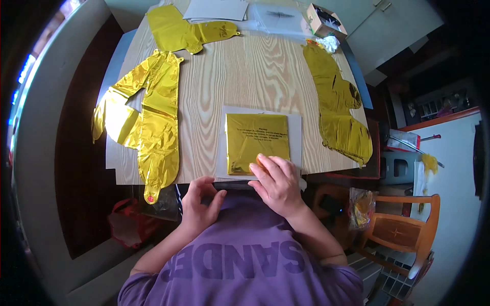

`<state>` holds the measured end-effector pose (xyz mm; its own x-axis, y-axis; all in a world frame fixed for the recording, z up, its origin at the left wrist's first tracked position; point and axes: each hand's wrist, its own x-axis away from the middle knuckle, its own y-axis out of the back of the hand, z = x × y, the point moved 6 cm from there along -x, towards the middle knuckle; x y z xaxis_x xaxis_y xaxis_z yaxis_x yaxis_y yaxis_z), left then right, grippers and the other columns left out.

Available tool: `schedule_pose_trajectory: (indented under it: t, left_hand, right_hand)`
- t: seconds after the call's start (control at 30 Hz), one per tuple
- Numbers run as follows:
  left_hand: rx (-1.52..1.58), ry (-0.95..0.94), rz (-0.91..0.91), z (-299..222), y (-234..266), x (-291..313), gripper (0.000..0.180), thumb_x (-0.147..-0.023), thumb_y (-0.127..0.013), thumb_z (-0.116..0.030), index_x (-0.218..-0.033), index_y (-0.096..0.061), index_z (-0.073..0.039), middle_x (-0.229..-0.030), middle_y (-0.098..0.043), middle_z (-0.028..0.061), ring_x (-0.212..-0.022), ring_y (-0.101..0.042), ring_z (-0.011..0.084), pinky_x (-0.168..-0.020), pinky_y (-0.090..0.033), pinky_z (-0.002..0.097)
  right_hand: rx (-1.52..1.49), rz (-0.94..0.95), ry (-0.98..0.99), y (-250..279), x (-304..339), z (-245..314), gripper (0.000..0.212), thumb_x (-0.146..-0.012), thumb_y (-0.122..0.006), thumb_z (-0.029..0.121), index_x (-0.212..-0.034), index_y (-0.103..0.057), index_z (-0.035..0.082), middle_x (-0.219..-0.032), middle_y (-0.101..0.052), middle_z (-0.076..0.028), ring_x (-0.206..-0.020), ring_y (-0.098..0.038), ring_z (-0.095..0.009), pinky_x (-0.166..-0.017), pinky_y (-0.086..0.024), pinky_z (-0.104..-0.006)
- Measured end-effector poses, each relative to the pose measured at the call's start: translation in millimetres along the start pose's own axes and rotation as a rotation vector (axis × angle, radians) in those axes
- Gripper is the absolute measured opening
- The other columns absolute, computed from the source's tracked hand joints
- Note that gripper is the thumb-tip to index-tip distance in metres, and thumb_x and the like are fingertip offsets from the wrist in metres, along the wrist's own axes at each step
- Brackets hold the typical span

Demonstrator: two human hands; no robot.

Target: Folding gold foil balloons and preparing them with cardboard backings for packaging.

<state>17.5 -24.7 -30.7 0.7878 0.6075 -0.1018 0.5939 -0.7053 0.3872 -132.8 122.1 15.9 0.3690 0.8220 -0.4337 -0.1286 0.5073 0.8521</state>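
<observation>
A flat square packet of gold foil (258,145) in a clear printed sleeve lies on a pale sheet of card (295,137) at the table's near edge. The fingertips of my right hand (279,186) rest on its lower right part. The thumb on that side is apart from the fingers, near the table edge. My left hand (200,204) hovers just off the edge, left of the packet, fingers curled and thumb apart, holding nothing. Unfolded gold foil balloons lie flat around: one numeral-like shape (159,117) at left, another balloon (171,28) at the far left, a third (337,99) at right.
On the wood-grain table (240,71), white sheets (217,9) and clear plastic bags (278,20) lie at the far side. A small box (326,20) and crumpled white tissue (329,44) sit far right. A wooden chair (400,232) stands right; a red bag (130,224) is below left.
</observation>
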Motion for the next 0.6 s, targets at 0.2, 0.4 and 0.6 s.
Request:
schedule_pose_trajectory:
  t: [0.2,0.4,0.6]
  left_hand:
    - [0.511,0.606,0.227,29,-22,8,0.036,-0.095,-0.071,-0.026,-0.111,-0.061,0.005,-0.092,-0.069,0.0069,-0.084,-0.063,0.0104,-0.077,-0.052,0.0272]
    - [0.861,0.723,0.354,30,-46,6,0.031,-0.099,-0.065,-0.022,-0.116,-0.064,0.004,-0.102,-0.071,0.0112,-0.092,-0.069,0.0185,-0.086,-0.056,0.0319]
    - [0.792,0.713,0.391,32,-47,7,0.024,-0.100,-0.062,-0.018,-0.108,-0.067,0.004,-0.088,-0.072,0.0122,-0.078,-0.070,0.0177,-0.074,-0.058,0.0291]
  right_hand:
    - [-0.042,0.057,0.055,-1,5,-3,0.046,-0.076,-0.080,0.019,-0.119,-0.067,0.008,-0.128,-0.061,-0.012,-0.117,-0.053,-0.030,-0.098,-0.044,-0.0449]
    - [-0.059,0.107,0.009,-2,0,-4,0.045,-0.077,-0.078,0.014,-0.120,-0.067,0.009,-0.132,-0.061,-0.011,-0.119,-0.053,-0.030,-0.100,-0.043,-0.0424]
    - [-0.051,0.113,0.038,0,-3,-7,0.036,-0.079,-0.077,0.015,-0.113,-0.071,0.008,-0.128,-0.064,-0.009,-0.115,-0.056,-0.026,-0.095,-0.045,-0.0409]
